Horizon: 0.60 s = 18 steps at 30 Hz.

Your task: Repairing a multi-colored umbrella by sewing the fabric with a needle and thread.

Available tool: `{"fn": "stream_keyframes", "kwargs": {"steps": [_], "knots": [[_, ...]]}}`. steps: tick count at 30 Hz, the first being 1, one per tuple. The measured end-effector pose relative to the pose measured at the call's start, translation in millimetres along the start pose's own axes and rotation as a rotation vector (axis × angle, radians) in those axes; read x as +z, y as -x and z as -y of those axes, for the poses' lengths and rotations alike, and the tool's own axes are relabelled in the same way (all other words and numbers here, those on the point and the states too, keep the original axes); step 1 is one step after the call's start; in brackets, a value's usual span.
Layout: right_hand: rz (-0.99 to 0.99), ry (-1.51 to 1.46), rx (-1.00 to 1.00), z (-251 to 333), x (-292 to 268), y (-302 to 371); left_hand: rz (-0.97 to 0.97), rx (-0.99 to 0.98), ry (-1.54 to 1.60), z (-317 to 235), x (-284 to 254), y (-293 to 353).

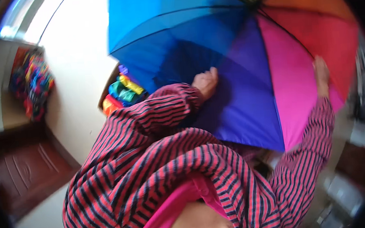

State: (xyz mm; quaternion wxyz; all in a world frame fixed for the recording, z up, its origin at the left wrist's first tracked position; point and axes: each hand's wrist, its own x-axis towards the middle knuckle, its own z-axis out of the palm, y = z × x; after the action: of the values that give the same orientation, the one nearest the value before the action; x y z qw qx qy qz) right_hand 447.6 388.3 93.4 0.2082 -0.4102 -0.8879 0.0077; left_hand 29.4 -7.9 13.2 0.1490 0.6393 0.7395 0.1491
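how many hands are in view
2: the left hand in front of the open umbrella, where dark blue meets purple, and the right hand at its pink panel.

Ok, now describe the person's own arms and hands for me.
The left sleeve and right sleeve are long, loose and wrinkled, striped in pinkish red and dark navy or black. The left hand and right hand are ungloved; blur hides finer details.
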Motion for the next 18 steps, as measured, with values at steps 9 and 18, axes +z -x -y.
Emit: {"fn": "stream_keyframes", "kwargs": {"steps": [9, 18], "knots": [[-0.324, 0.256, -0.072, 153.4, -84.3, 64.7, -0.045, -0.220, 0.222, 32.8, 18.4, -11.6], [0.057, -0.132, 1.005, 68.4, -146.6, 334.0, 0.012, 0.132, 0.182, 34.4, 22.9, -22.5]]}}
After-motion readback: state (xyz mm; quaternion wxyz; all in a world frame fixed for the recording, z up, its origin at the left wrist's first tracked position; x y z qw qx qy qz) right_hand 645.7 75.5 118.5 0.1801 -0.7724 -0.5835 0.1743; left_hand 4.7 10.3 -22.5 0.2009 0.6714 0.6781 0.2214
